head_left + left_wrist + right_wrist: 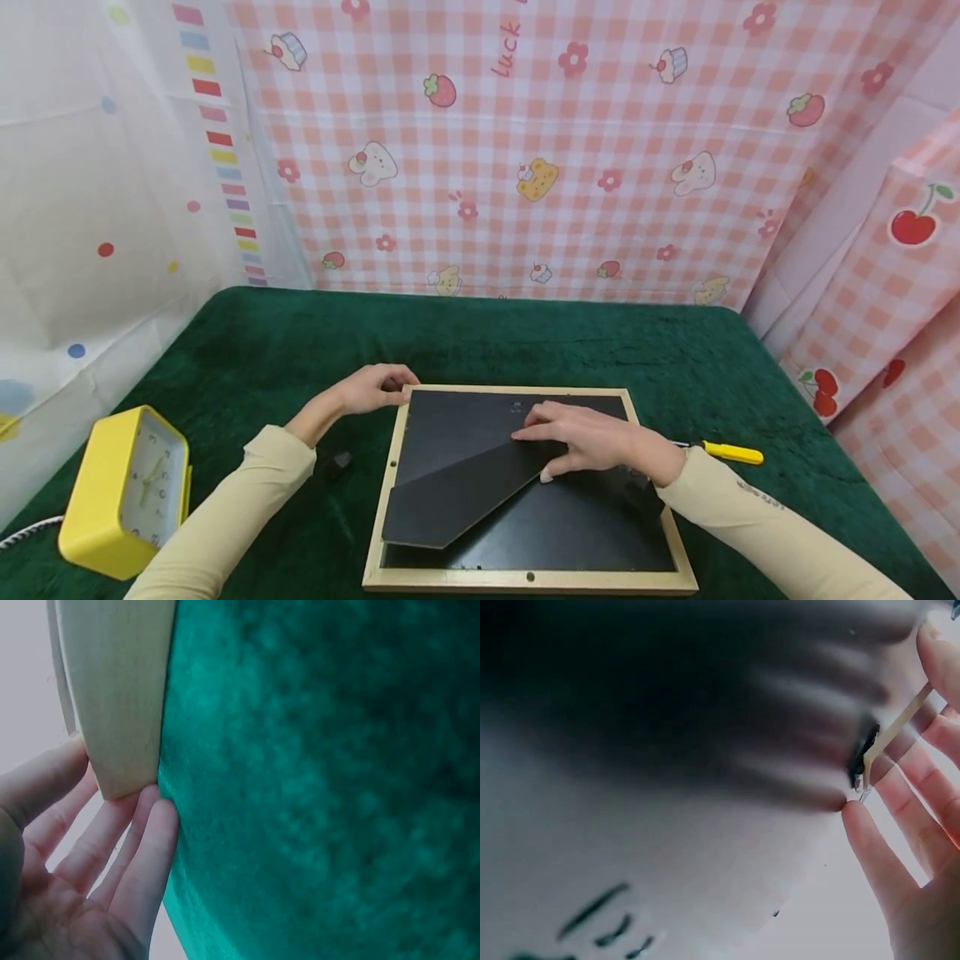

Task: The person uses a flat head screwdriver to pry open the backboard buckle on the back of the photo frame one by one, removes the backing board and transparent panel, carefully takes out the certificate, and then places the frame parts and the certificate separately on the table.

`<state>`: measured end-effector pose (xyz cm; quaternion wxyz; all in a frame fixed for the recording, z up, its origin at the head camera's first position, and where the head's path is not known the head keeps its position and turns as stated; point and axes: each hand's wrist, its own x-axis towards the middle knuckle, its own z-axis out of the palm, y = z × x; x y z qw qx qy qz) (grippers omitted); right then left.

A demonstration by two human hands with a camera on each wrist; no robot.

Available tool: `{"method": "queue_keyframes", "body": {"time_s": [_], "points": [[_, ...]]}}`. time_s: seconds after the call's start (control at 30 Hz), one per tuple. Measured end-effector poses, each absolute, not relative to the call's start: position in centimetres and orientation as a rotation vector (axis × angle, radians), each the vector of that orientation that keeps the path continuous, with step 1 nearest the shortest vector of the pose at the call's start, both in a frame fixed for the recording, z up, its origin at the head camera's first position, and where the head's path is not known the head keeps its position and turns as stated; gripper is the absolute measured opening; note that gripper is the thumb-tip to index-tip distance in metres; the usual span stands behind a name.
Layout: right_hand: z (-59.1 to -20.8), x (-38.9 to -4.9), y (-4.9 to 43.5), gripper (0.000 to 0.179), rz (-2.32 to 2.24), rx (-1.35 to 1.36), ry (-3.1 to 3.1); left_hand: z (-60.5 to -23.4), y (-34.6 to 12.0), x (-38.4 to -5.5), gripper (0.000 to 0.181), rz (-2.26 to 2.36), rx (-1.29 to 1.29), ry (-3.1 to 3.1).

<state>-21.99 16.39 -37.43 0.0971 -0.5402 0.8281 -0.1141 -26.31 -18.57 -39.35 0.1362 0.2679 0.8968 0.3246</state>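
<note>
Wooden frame (450, 577): lies back up before us, at the near middle of the green-covered surface (795, 467).
Left hand (372, 390): thumb and fingers clamped on the frame's far left corner.
Right hand (581, 435): pinches the right end of a black flap (457, 496) slanting across the frame's back.
Left side: yellow clock (97, 492).
Right side: yellow-handled tool (731, 453), just beyond the right wrist.

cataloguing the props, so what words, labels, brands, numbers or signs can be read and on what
"luck" on the pink checked curtain; the next letter is cut off.
Numbers on the yellow clock: too small and blurred.
Marks on the right sleeve: too small to read.
Right wrist view's dark marks: too blurred.
</note>
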Motion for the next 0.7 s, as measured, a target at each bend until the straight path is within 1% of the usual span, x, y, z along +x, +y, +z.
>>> {"method": "queue_keyframes", "body": {"time_s": [0.2, 0.5, 0.7], "points": [[-37.3, -21.9, 16.5, 0.056, -0.298, -1.638, 2.465, -39.6, -18.7, -26.7, 0.029, 0.989, 0.792, 2.480], [-36.8, -21.4, 16.1, 0.057, -0.119, -1.672, 2.512, -39.3, -18.6, -26.6, 0.029, 1.005, 0.799, 2.473], [-36.2, -21.4, 16.2, 0.056, -0.133, -1.843, 2.551, -39.4, -18.8, -26.7, 0.026, 0.959, 0.844, 2.533]]}}
